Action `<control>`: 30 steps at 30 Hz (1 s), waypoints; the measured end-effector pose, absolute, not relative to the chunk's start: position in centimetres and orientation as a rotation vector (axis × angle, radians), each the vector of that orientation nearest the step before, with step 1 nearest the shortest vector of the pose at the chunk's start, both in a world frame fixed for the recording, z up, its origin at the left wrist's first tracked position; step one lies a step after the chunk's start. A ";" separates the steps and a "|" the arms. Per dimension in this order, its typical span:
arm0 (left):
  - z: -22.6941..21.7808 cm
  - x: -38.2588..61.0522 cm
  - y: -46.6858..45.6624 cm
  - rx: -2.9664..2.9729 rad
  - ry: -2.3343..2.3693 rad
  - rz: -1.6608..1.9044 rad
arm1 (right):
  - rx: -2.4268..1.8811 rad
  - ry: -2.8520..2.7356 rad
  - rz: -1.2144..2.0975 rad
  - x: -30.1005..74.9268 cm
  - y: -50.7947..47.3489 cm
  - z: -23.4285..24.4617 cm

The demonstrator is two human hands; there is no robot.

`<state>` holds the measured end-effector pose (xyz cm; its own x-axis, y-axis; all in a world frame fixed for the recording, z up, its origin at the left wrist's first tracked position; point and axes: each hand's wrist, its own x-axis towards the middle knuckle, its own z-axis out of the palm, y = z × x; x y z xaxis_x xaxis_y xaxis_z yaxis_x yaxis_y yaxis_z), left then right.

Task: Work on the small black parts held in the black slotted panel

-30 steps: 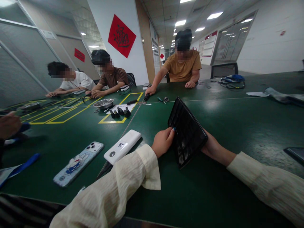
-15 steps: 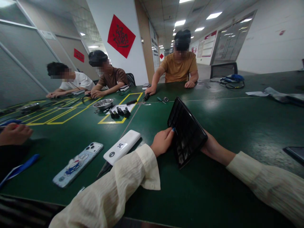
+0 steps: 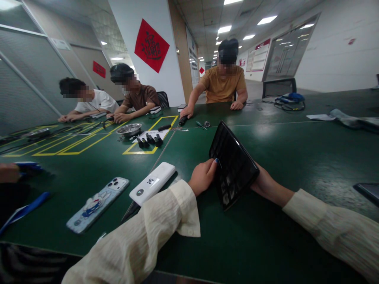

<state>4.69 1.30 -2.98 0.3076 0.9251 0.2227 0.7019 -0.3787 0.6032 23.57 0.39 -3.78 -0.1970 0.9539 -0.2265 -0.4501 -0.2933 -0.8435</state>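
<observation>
A black tablet (image 3: 232,161) stands tilted above the green table (image 3: 266,236), held up between my two hands. Its dark glossy front faces left and shows a faint grid of blocks. My left hand (image 3: 202,176) grips the left edge with the thumb, its nail blue, lying on the front; the other fingers are hidden behind. Around the right side and back goes my right hand (image 3: 264,179), mostly covered by the tablet. Left of my forearm lie a white power bank (image 3: 156,177) and a phone in a blue cartoon case (image 3: 97,205).
Further off stand a metal bowl (image 3: 129,129) and several black cylindrical parts (image 3: 149,140) near yellow tape. Across the table a person (image 3: 225,83) holds a black tool. At the left edge is another person's hand (image 3: 8,172). A dark flat device (image 3: 367,192) lies far right.
My hands and the tablet stay almost in place. At the left edge, the other person's hand has drawn back to the left, and a blue item shows beside it.
</observation>
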 end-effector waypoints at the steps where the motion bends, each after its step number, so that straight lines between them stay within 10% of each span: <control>1: -2.9 4.7 1.3 2.183 1.438 0.768 | -0.944 -0.796 1.704 23.6 0.4 -3.9; 30: -3.1 4.7 1.4 2.175 1.489 0.718 | -0.901 -0.896 1.689 23.9 0.8 -4.5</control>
<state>4.67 1.44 -3.12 0.2982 0.9366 0.1839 0.7275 -0.3478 0.5914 23.92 0.76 -4.53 -0.2406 0.9584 -0.1536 -0.4099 -0.2438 -0.8790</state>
